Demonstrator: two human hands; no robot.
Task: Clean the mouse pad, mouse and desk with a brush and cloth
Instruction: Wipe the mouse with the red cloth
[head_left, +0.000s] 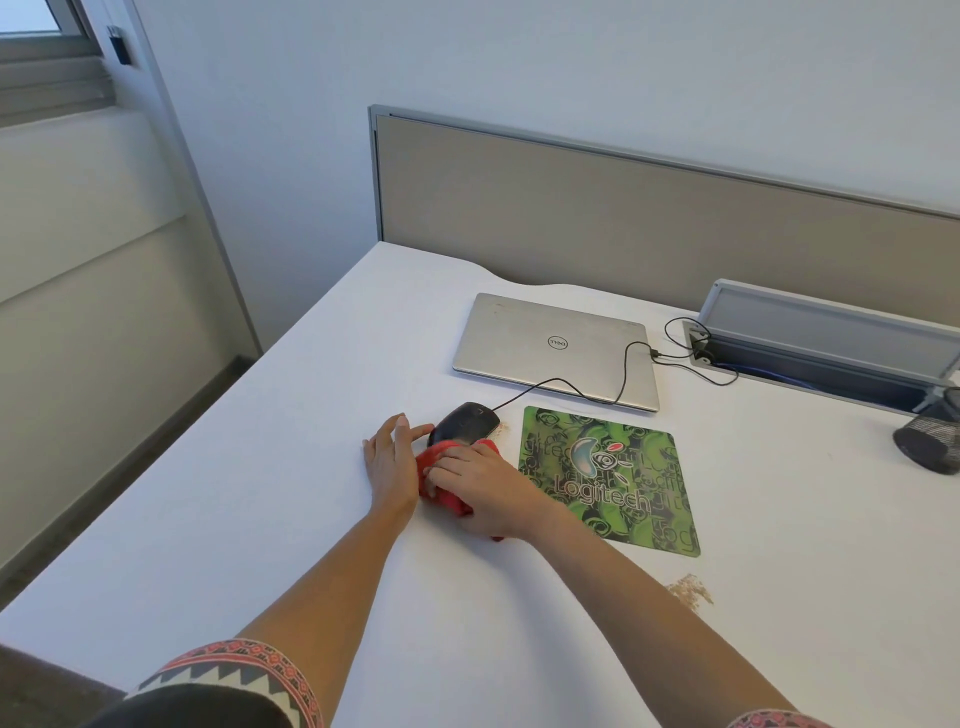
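Red cloth (450, 502) gripped in right hand (484, 483) meets glossy black mouse (465, 421); left hand (389, 463), fingers straight, seemingly touches it

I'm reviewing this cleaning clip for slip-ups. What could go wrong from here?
1. The right hand holds the cloth against the mouse; a tug could drag its cable, which lies across the laptop, and strain the plug.
2. Crumbs lie right beside the mouse; the cloth may push them onto the mouse pad.
3. A crumb pile sits near the right forearm, which could scatter it.
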